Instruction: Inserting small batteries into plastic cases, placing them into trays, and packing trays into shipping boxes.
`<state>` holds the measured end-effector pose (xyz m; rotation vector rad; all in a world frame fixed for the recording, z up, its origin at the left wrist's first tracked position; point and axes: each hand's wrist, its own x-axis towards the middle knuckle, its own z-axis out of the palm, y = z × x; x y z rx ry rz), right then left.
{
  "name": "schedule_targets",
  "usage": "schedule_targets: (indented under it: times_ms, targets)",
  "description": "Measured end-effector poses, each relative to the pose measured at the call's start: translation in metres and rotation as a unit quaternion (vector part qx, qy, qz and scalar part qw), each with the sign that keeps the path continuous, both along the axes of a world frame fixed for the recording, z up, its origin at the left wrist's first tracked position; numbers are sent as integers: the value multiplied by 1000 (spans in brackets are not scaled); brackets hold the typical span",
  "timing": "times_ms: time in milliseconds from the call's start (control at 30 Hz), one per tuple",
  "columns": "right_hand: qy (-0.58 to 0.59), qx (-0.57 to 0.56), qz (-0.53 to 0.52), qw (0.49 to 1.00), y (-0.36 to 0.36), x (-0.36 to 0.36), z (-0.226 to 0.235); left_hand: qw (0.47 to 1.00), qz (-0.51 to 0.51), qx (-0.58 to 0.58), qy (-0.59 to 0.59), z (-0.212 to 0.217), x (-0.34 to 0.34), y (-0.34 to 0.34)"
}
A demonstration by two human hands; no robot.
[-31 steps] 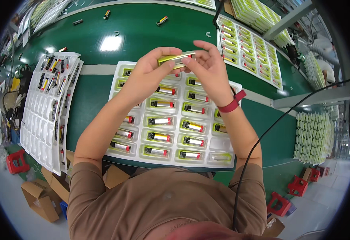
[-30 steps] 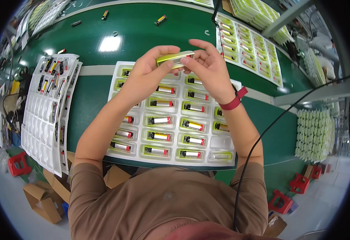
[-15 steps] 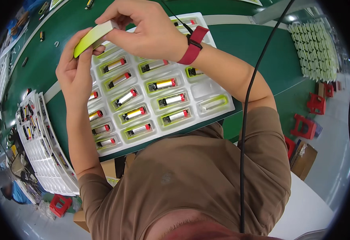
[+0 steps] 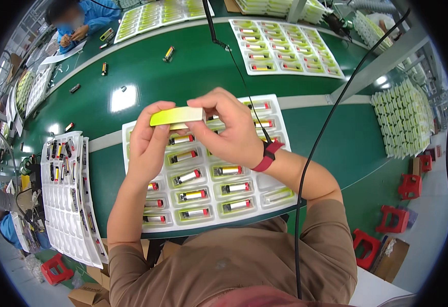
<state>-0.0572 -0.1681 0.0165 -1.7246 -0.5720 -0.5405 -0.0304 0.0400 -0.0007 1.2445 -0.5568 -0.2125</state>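
Observation:
Between my two hands is a small flat rectangular shell (image 4: 175, 116), yellow-green at one end and fading to white at the other. My left hand (image 4: 148, 146) pinches the green end with thumb and fingers; my right hand (image 4: 228, 128) grips the white end. A red wrist strap (image 4: 268, 156) with a thin black cord is on my right wrist. Beneath the hands lies a white moulded tray (image 4: 266, 183). Its compartments hold green-edged shells with silver or yellow cylindrical cells with red ends (image 4: 192, 195); my hands hide part of the far rows.
Another filled tray (image 4: 261, 55) lies across the green table (image 4: 193, 66). Loose cells (image 4: 168, 53) are scattered at the far left. Stacked trays (image 4: 60, 204) stand left, green-white stacks (image 4: 403, 120) right. A black cable (image 4: 313, 148) crosses on the right. A person in blue (image 4: 98, 18) sits far left.
The view has shifted, showing more of the far table and the person in blue. The shell has turned from a steep slant to nearly level, still held by both hands.

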Motion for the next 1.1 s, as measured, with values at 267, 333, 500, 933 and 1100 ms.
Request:
schedule_targets:
  times_ms: [267,333,500,933,1100]
  targets:
    - [54,102,52,992,10,-1,-10,1000,-4,10,-12,5,-6,-2]
    - [118,207,95,966,15,1,-10,1000,-7,-10,18,7,-8,-5]
    - [205,223,102,947,13,12,6,974,-85,-169,121,12,6,9]
    - [322,309,204,871,13,23,-8,977,-45,-154,142,4,16,14]
    - [273,227,127,926,6,32,-12,988,-4,-78,134,13,17,9]
